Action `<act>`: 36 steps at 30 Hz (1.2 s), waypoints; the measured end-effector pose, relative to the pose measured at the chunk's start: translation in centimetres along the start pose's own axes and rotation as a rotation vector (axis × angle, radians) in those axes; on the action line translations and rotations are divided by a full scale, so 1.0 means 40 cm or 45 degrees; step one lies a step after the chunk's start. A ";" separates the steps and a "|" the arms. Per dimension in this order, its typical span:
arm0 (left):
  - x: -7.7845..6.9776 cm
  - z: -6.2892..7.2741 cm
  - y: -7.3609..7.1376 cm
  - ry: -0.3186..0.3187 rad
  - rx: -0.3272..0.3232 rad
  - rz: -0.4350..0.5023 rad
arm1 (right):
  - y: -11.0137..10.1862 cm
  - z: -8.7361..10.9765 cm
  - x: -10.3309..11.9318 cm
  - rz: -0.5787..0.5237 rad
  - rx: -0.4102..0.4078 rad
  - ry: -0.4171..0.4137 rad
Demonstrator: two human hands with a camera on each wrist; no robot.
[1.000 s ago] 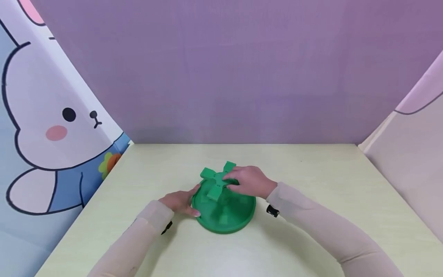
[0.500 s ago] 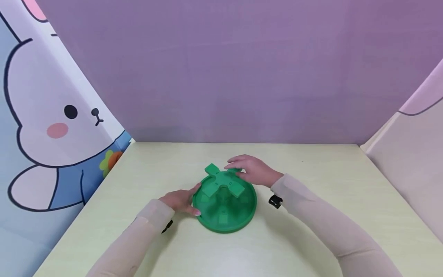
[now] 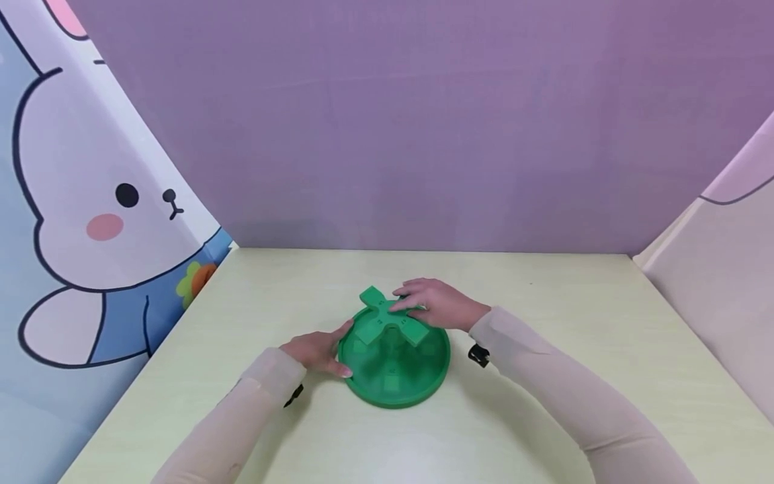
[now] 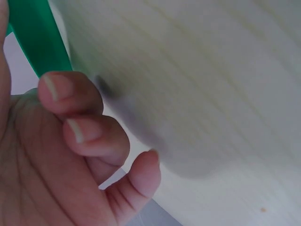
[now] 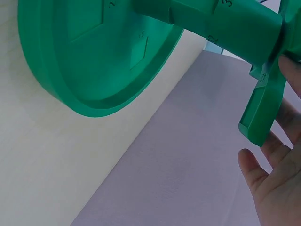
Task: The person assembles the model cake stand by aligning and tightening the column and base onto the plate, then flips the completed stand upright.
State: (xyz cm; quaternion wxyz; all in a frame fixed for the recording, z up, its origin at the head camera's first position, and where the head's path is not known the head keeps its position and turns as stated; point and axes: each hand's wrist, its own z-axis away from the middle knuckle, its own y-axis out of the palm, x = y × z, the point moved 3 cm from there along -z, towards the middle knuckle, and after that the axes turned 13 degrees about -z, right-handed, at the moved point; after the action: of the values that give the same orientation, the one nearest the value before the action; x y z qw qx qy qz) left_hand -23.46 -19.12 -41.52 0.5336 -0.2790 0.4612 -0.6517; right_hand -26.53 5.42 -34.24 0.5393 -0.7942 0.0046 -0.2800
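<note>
A green plastic stand has a round, shallow base (image 3: 393,396) on the table, a numbered central post (image 5: 230,28) and a four-armed cross-shaped top (image 3: 385,320). My left hand (image 3: 314,351) holds the base at its left rim, two digits spread along the edge. In the left wrist view, the other fingers (image 4: 96,134) of that hand curl beside the base (image 4: 40,35). My right hand (image 3: 444,304) has its fingers around the back right arm of the cross, one fingertip near the hub. The right wrist view shows fingers behind a cross arm (image 5: 261,110) and one finger extended apart from it.
The pale wooden table (image 3: 544,376) extends around the stand. A purple backdrop (image 3: 423,134) rises behind its far edge. Printed panels with a cartoon rabbit (image 3: 91,202) stand on the left.
The cross top has turned on its post, and its arms now point in other directions. My right hand shifted right and away, then slightly back over the cross. The left hand stays at the rim.
</note>
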 end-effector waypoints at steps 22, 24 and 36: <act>0.002 -0.001 0.004 0.024 -0.010 0.005 | 0.029 0.009 0.055 0.116 -0.099 0.139; 0.003 -0.001 0.004 0.033 -0.016 0.008 | 0.031 0.009 0.063 0.129 -0.099 0.155; 0.006 -0.005 0.007 0.009 -0.019 0.005 | 0.007 0.027 0.055 0.075 -0.265 0.138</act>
State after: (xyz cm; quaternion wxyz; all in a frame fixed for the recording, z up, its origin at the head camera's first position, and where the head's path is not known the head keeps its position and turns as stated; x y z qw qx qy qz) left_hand -23.56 -19.30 -41.88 0.5312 -0.2797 0.4686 -0.6481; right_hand -24.08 5.55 -33.80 0.4610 -0.8290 0.0859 -0.3047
